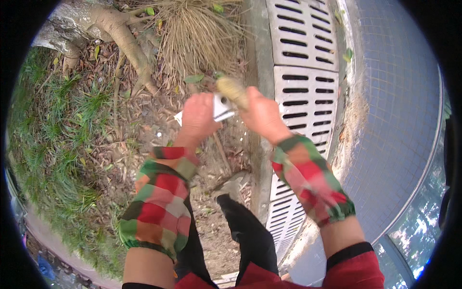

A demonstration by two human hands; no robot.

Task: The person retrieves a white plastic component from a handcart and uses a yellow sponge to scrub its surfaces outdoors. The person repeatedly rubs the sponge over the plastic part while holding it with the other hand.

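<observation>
Near the middle of the view, my left hand [197, 115] is closed around a white object [221, 107] with a dark round mark or hole; its exact kind is unclear. My right hand [262, 116] grips a blurred yellowish-tan cylindrical thing [231, 91], whose upper end slants up and left above the white object. Whether the two things touch cannot be told. Checked sleeve covers in red, green and tan are on both forearms. Under the hands lies bare soil with dry leaves.
A tree root [124, 39] and a clump of dry grass [200, 36] lie ahead. Green grass [61, 133] grows on the left. Slotted drain covers [306, 97] run along the right, beside a concrete edge [260, 72] and a blue-grey tiled wall [393, 90].
</observation>
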